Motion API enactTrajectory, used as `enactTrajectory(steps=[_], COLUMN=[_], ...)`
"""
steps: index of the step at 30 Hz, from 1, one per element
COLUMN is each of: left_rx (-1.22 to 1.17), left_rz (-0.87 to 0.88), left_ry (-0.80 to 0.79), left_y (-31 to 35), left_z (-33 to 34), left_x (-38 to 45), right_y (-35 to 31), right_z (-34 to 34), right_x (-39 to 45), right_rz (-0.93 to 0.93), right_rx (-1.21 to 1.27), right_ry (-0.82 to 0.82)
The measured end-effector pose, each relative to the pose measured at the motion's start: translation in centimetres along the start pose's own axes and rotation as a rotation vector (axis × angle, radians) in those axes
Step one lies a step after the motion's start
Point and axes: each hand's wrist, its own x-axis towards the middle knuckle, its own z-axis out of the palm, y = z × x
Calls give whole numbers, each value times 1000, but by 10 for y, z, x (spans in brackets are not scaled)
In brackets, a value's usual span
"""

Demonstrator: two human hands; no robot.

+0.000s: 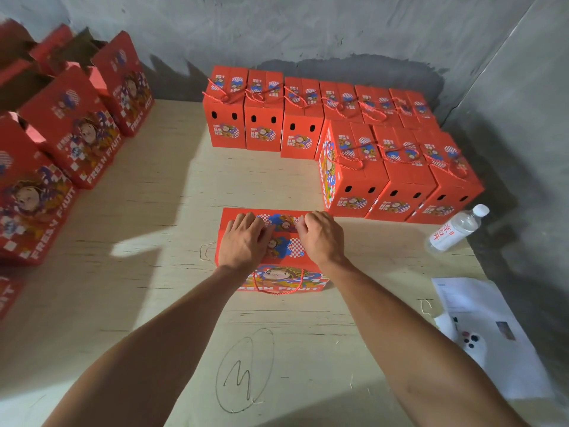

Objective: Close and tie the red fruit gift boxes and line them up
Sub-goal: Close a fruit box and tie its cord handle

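- A red fruit gift box (278,251) stands on a pale wooden table (154,211), directly in front of the person and near the middle of the view.
- The left hand (244,238) lies flat on the box's top flaps, fingers straight and pressing down, gripping nothing.
- The right hand (321,235) rests on the right side of the top with fingers curled; it seems to pinch something at the flap seam, but what it holds cannot be made out.
- A red cord handle (278,286) hangs loose down the front face of the box, not yet tied.
- The step in hand looks to be closing the top flaps.
- The next move likely calls for drawing the cords together over the top and knotting them.
- Finished boxes (338,134), cords tied across their tops, stand in two rows at the far right, against a grey wall (308,32).
- Open boxes (70,124) wait in a line at the left.
- A water bottle (455,229) lies at the right, near a sheet of paper (486,334).
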Motion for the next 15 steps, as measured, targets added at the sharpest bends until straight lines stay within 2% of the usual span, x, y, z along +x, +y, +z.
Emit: enactTrajectory(steps=[10, 15], left_rx=[45, 13], left_rz=[-14, -44], left_ry=[-72, -201], left_y=[0, -2], left_z=[1, 6], left_x=[7, 10], right_y=[6, 3], right_z=[10, 12], right_x=[7, 9], right_rz=[-15, -108], right_rx=[-51, -174], right_ry=[-41, -66])
